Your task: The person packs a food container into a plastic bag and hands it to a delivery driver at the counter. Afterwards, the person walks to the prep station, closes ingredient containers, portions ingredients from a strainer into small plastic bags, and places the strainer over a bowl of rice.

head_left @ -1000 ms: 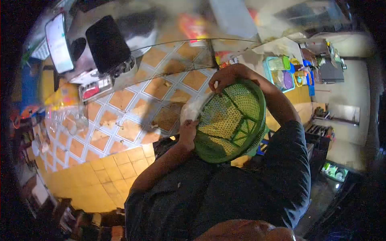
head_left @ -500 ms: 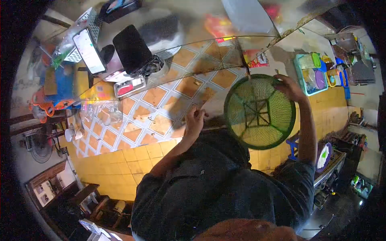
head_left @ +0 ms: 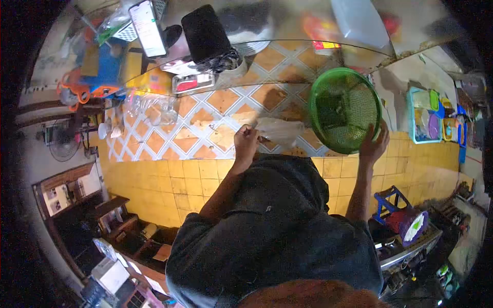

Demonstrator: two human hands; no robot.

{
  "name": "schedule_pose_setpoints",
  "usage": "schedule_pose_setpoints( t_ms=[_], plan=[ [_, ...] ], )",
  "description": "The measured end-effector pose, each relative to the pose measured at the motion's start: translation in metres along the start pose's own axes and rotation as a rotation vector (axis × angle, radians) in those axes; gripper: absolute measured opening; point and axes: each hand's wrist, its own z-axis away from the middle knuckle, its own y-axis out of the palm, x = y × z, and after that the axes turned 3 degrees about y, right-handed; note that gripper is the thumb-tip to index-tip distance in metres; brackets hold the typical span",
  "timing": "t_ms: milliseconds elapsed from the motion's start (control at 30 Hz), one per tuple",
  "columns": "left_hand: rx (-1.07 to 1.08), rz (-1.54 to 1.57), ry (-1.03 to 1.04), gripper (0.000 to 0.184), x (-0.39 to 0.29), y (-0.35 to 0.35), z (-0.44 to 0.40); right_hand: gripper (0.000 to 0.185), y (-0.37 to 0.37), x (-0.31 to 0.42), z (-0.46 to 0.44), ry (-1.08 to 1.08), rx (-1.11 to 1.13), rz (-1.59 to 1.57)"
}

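Observation:
A round green mesh basket (head_left: 345, 110) is tilted over the right part of the tiled counter (head_left: 195, 131). My right hand (head_left: 374, 141) grips its lower right rim. A thin translucent plastic bag (head_left: 280, 131) stretches between the basket and my left hand (head_left: 247, 142). The fingers of my left hand are pinched on the near end of the bag, above the counter's front edge.
A phone (head_left: 148, 28), a black object (head_left: 206, 35) and a small tray (head_left: 193, 82) stand at the back left. Clear plastic (head_left: 163, 110) lies left on the counter. A light blue basket (head_left: 425, 115) is right. A blue stool (head_left: 386, 203) stands lower right.
The basket has gone from in front of my body out to the right, held now by my right hand only. My left hand has let go of it and the plastic bag shows beside it.

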Motion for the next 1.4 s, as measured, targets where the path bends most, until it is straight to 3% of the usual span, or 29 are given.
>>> schedule_pose_setpoints(
  t_ms=[33,67,133,167,200,267,333,367,433,467,500,567,633,700,733,800,833,867,933,1000,1067,1133,1167,1200,1233,1267,1333,1367,1400],
  plan=[
    [0.002,-0.047,0.022,0.011,-0.001,-0.001,0.0,0.037,0.001,0.023,0.007,-0.268,-0.043,0.03],
    [0.02,-0.045,0.18,0.011,0.029,-0.009,-0.013,0.038,0.011,0.042,0.02,-0.37,0.175,-0.037],
    [0.055,-0.006,0.221,0.01,0.025,-0.007,-0.011,0.036,0.024,0.101,0.048,-0.486,0.582,-0.098],
    [0.091,0.038,0.254,0.01,0.021,-0.005,-0.01,0.036,0.051,0.114,0.058,-0.606,0.628,-0.13],
    [0.017,-0.293,0.313,0.008,0.011,-0.004,-0.008,0.036,0.068,0.125,0.068,-0.669,0.571,-0.029],
    [0.031,-0.408,0.346,0.008,-0.012,-0.002,0.0,0.036,0.094,0.117,0.089,-0.717,0.494,0.075],
    [0.077,-0.588,0.461,0.013,-0.014,-0.009,0.001,0.029,0.111,0.093,0.104,-0.963,-0.068,0.352],
    [0.093,-0.584,0.476,0.013,-0.008,-0.015,-0.005,0.029,0.115,0.091,0.096,-0.956,-0.082,0.368],
    [0.034,-0.652,0.547,0.018,0.005,-0.023,-0.01,0.02,0.122,0.094,0.083,-0.394,0.67,-0.207],
    [0.057,-0.621,0.429,0.019,-0.016,-0.014,0.003,0.014,0.077,0.132,0.065,-0.296,0.936,0.204],
    [0.067,-0.619,0.432,0.019,-0.018,-0.013,0.005,0.014,0.077,0.128,0.067,-0.289,0.93,0.209],
    [0.009,-0.835,0.853,0.017,-0.023,-0.015,0.007,0.018,0.085,0.117,0.072,-0.212,0.722,-0.209],
    [-0.015,-0.863,0.862,0.02,-0.034,-0.008,0.013,0.019,0.103,0.095,0.087,-0.221,0.652,-0.32],
    [0.182,-0.794,1.114,0.023,-0.04,0.002,0.016,0.021,0.101,0.093,0.089,-0.232,0.58,-0.434],
    [0.325,-0.793,0.922,0.028,-0.028,0.006,0.012,0.022,0.099,0.093,0.091,-0.123,0.701,-0.41],
    [0.482,-0.889,1.01,0.028,-0.021,0.02,0.004,0.023,0.103,0.087,0.096,-0.042,0.821,-0.392],
    [0.634,-0.984,1.087,0.028,-0.019,0.027,-0.003,0.023,0.116,0.071,0.103,0.153,0.848,-0.59],
    [0.585,-0.988,1.102,0.028,-0.003,0.032,-0.012,0.023,0.124,0.062,0.103,0.339,0.88,-0.785],
    [0.653,-0.588,0.427,0.029,0.037,0.033,-0.024,0.025,0.105,0.074,0.089,-0.021,0.75,-0.31],
    [0.641,-0.516,0.578,0.03,0.034,0.03,-0.024,0.026,0.103,0.089,0.089,1.037,0.829,-1.309],
    [0.633,-0.459,0.735,0.03,0.025,0.03,-0.029,0.026,0.099,0.078,0.087,0.006,0.885,-0.453],
    [0.745,-0.951,0.714,0.035,0.014,0.026,-0.033,0.024,0.119,0.041,0.093,0.269,0.988,-0.61],
    [0.668,-0.944,0.72,0.035,0.009,0.023,-0.032,0.025,0.105,0.061,0.081,0.018,0.953,-0.33],
    [0.677,-0.983,0.899,0.039,0.002,0.021,-0.027,0.027,0.087,0.086,0.069,-0.241,0.883,-0.06],
    [0.673,-1.033,1.071,0.042,-0.006,0.019,-0.022,0.03,0.094,0.072,0.071,-0.329,0.803,-0.147],
    [0.566,-1.04,1.059,0.042,-0.018,0.017,-0.015,0.033,0.104,0.061,0.07,-0.42,0.732,-0.249],
    [0.706,-1.295,0.806,0.048,-0.038,0.016,-0.001,0.034,0.067,0.112,0.049,-0.259,0.89,-0.265],
    [0.526,-1.279,0.748,0.048,-0.02,0.0,-0.007,0.033,0.084,0.112,0.049,-0.408,0.818,-0.283],
    [0.559,-1.009,0.992,0.047,0.012,-0.001,-0.024,0.031,0.089,0.092,0.051,-0.46,0.692,-0.292]
  ],
)
